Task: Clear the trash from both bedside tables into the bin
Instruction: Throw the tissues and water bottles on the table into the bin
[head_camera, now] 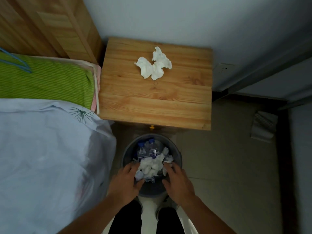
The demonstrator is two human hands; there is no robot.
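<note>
While the camera looks straight down, both hands reach into a round grey bin point(125, 154) standing on the tiled floor point(219, 166) just in front of a wooden bedside table. The left hand point(125, 180) rests at the bin's near-left rim with its fingers spread and loosely bent, their tips touching a heap of crumpled white tissues in the bin point(152, 166). The right hand point(177, 180) sits at the near-right rim, fingers likewise spread and slightly curved, with its fingertips against the same heap. Neither hand plainly closes round anything; whether a tissue is pinched under the fingertips cannot be told.

Behind the heap, two clear plastic bottles point(148, 149) with blue caps stand side by side inside the bin, at its far side.

On the tabletop point(135, 102), made of pale pine boards, a cluster of crumpled white tissues point(154, 65) lies toward the back, well apart from the bin.

To the left is a bed: a pale blue duvet point(47, 157) with a green leaf print fills the lower left, and a green striped pillow point(43, 81) lies above it against a wooden headboard point(50, 26). A light wall point(168, 16) rises behind the table, with a white socket point(222, 69) low on it at the right. Folded checked cloth point(263, 125) lies on the floor at far right. The person's dark trouser legs show at the bottom edge.
</note>
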